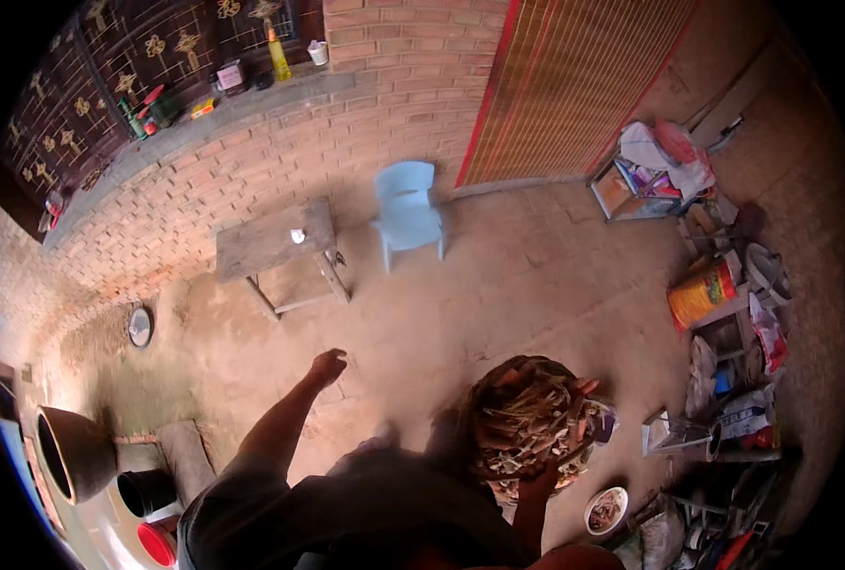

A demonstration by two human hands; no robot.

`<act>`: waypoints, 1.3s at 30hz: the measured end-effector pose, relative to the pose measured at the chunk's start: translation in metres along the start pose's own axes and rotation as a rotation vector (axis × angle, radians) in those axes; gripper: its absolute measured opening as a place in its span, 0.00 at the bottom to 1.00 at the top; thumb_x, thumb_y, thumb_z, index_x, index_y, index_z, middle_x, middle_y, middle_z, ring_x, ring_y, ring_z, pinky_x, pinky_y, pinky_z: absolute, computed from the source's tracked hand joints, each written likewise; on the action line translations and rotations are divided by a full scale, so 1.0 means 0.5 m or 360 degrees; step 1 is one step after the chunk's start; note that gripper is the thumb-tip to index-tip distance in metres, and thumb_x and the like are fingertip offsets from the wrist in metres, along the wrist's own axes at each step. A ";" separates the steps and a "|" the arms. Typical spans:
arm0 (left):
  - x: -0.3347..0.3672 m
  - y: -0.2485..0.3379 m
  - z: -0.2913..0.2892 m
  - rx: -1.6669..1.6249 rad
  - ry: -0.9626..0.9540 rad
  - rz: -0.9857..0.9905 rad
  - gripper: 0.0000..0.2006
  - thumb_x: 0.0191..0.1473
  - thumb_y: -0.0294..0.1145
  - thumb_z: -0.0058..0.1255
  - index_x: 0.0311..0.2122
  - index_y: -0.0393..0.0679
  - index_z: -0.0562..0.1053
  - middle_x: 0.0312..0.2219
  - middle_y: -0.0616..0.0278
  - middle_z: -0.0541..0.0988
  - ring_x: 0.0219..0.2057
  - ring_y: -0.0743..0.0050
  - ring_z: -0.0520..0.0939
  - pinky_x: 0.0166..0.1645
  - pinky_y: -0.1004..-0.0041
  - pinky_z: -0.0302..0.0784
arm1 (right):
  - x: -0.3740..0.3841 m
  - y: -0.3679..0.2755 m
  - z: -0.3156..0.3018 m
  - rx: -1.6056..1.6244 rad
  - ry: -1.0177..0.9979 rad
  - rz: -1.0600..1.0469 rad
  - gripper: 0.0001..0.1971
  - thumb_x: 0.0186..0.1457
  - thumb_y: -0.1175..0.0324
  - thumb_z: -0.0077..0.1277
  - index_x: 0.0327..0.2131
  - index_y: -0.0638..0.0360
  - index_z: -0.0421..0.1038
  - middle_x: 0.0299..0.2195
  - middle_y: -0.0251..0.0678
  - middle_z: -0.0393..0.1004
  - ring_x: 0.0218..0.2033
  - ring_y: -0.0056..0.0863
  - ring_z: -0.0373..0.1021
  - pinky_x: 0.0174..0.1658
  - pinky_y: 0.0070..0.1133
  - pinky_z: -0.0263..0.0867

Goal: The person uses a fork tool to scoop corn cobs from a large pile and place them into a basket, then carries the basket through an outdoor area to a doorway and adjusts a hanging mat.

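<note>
A round dark basket [473, 404] heaped with brown dried pieces, perhaps wood chips or bark [527, 408], is at my right side. My right hand [539, 482] is at its near rim, fingers closed round the edge as far as I can see; the shade hides the fingertips. My left arm reaches out ahead over the floor. At its end my left hand [327, 368] is in the air with loosely bent fingers, and nothing shows in it. A white bowl [606, 511] with similar brown bits stands on the floor just right of the basket.
Ahead stand a wooden table [270, 242] with a small white thing on it and a light blue chair [409, 211]. Boxes, bags and a yellow-orange bucket [702, 293] crowd the right side. At left are a big jar [78, 454], a black bucket [147, 492] and a red tub [157, 544].
</note>
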State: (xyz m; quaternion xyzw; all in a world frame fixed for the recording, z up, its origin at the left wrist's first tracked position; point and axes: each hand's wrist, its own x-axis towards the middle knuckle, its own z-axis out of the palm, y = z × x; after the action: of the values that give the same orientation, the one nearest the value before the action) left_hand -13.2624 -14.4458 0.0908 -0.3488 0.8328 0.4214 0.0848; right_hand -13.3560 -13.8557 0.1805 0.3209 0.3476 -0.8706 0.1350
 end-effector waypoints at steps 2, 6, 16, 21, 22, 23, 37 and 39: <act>0.058 0.109 0.010 -0.0001 -0.0002 0.0026 0.18 0.47 0.37 0.49 0.45 0.44 0.72 0.29 0.51 0.79 0.32 0.58 0.79 0.39 0.66 0.75 | 0.097 -0.016 0.040 -0.0047 0.0064 -0.0062 0.13 0.56 0.60 0.45 0.22 0.48 0.56 0.13 0.23 0.53 0.12 0.18 0.51 0.18 0.21 0.54; 0.167 0.243 -0.018 -0.0233 0.0010 -0.0012 0.17 0.48 0.36 0.49 0.45 0.44 0.72 0.26 0.53 0.79 0.28 0.63 0.79 0.36 0.66 0.75 | 0.231 -0.072 0.207 -0.0134 0.0220 -0.0086 0.17 0.58 0.53 0.45 0.21 0.48 0.55 0.13 0.23 0.54 0.12 0.19 0.51 0.17 0.20 0.54; 0.584 0.659 -0.107 -0.0009 0.0252 0.0638 0.18 0.51 0.35 0.47 0.48 0.41 0.69 0.27 0.57 0.76 0.27 0.71 0.76 0.30 0.71 0.73 | 0.510 -0.130 0.436 -0.0245 -0.0087 0.0120 0.12 0.54 0.62 0.46 0.21 0.50 0.58 0.11 0.24 0.53 0.12 0.19 0.54 0.16 0.19 0.53; 0.890 0.864 -0.225 0.0038 0.0390 0.1108 0.18 0.54 0.35 0.46 0.49 0.39 0.68 0.32 0.53 0.75 0.33 0.66 0.77 0.38 0.69 0.73 | 0.617 -0.108 0.580 -0.0399 0.0025 0.0060 0.11 0.54 0.64 0.49 0.23 0.49 0.58 0.13 0.25 0.56 0.12 0.18 0.54 0.14 0.18 0.53; 0.959 0.901 -0.248 -0.0082 0.0338 0.1153 0.18 0.54 0.35 0.47 0.48 0.39 0.68 0.33 0.52 0.76 0.35 0.65 0.77 0.39 0.69 0.73 | 0.630 -0.105 0.606 -0.0407 0.0158 0.0114 0.11 0.54 0.64 0.49 0.23 0.49 0.58 0.13 0.25 0.56 0.12 0.18 0.54 0.14 0.18 0.53; 1.018 0.969 -0.258 -0.0163 0.0351 0.1177 0.19 0.54 0.36 0.47 0.48 0.38 0.68 0.35 0.51 0.75 0.37 0.64 0.77 0.41 0.69 0.72 | 0.647 -0.118 0.636 -0.0412 0.0301 0.0131 0.11 0.54 0.64 0.49 0.24 0.49 0.58 0.14 0.25 0.57 0.12 0.17 0.54 0.14 0.18 0.53; 1.610 1.499 -0.387 -0.0431 0.0635 0.1501 0.24 0.50 0.42 0.49 0.51 0.42 0.65 0.42 0.45 0.75 0.45 0.49 0.75 0.49 0.59 0.70 | 0.703 -0.096 0.981 -0.0604 0.0064 0.0102 0.10 0.58 0.64 0.42 0.24 0.49 0.56 0.15 0.24 0.54 0.14 0.17 0.53 0.15 0.18 0.50; 1.644 1.527 -0.370 -0.0026 0.0708 0.1578 0.24 0.50 0.43 0.49 0.51 0.43 0.65 0.41 0.46 0.75 0.45 0.47 0.75 0.48 0.58 0.70 | 0.734 -0.095 0.969 -0.0585 0.0082 0.0152 0.10 0.57 0.64 0.44 0.23 0.49 0.57 0.15 0.24 0.55 0.14 0.17 0.54 0.15 0.17 0.52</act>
State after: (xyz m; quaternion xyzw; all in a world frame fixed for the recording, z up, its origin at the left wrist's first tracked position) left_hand -14.3424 -14.6989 0.3402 0.0043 0.8921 0.3333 -0.3051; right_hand -13.8811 -14.1612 0.2333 0.3291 0.4884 -0.7766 0.2237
